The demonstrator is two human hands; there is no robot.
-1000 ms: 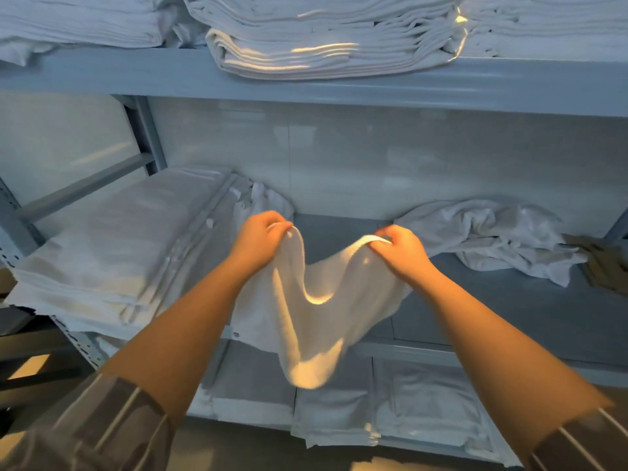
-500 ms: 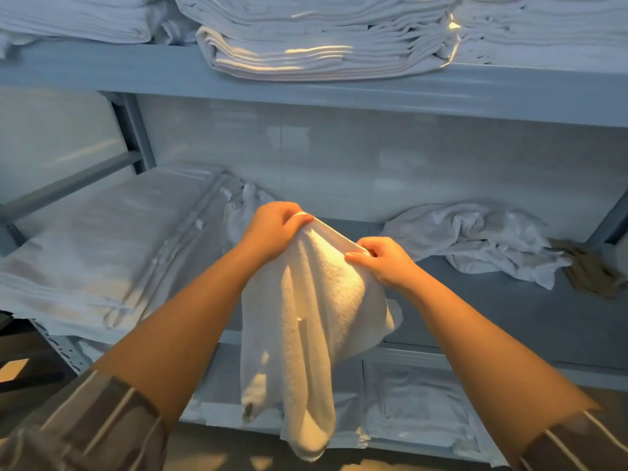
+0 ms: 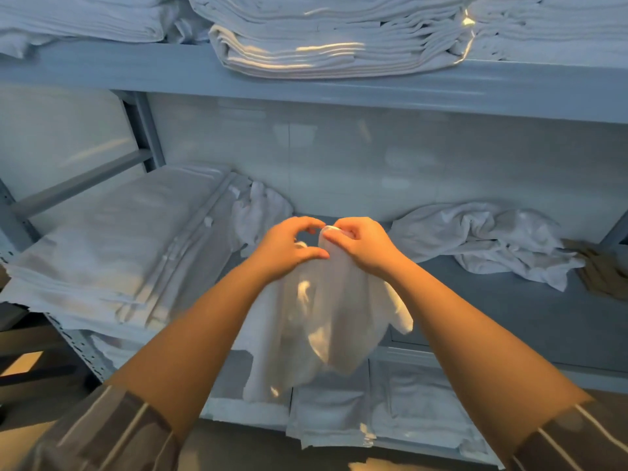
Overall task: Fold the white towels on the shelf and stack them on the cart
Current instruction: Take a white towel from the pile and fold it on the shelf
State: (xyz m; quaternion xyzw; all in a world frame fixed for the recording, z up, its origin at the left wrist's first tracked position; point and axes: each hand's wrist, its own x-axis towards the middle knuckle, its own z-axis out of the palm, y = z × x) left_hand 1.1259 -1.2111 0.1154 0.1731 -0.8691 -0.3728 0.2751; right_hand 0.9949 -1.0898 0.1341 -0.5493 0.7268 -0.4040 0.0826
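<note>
- The left hand (image 3: 289,248) and right hand (image 3: 360,246) meet in front of the middle shelf (image 3: 509,307), both pinching the top edge of a white towel (image 3: 326,321).
- The towel hangs doubled below the hands, off the shelf.
- A crumpled towel (image 3: 482,243) lies on the shelf to the right; folded sheets (image 3: 112,246) sit to the left.
- Stacked linens (image 3: 333,42) fill the upper shelf.

There are no words, numbers, labels or signs to read anywhere here. The white towels and the shelves are plain.
</note>
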